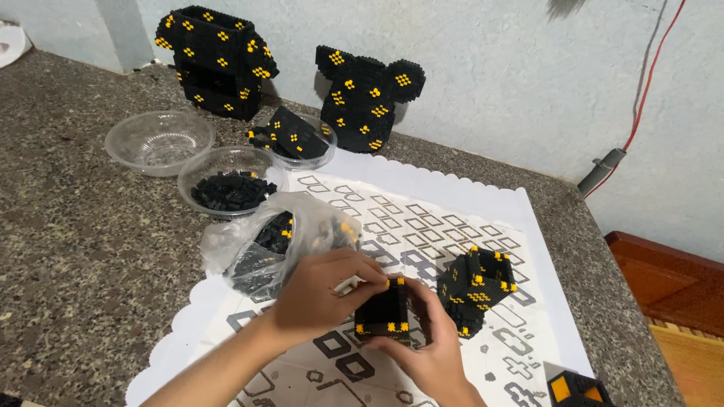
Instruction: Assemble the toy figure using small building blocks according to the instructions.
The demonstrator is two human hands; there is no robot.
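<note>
Both the left hand (317, 298) and right hand (430, 354) have fingers closed around, apparently gripping, a black-and-yellow brick block (383, 310).

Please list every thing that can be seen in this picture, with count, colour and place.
small block piece: 1, black with yellow studs, held between both hands
hollow block piece: 1, black and yellow, on the mat right of the hands
large block sections: 2, black and yellow, by the wall
plastic bowls: 3, clear, back left; one with black bricks, one with a flat block piece
plastic bag: 1, clear, holding black bricks, left of the hands
mat: 1, white, patterned, on the counter
counter: 1, speckled stone
left hand: on the small piece
right hand: under it
</note>
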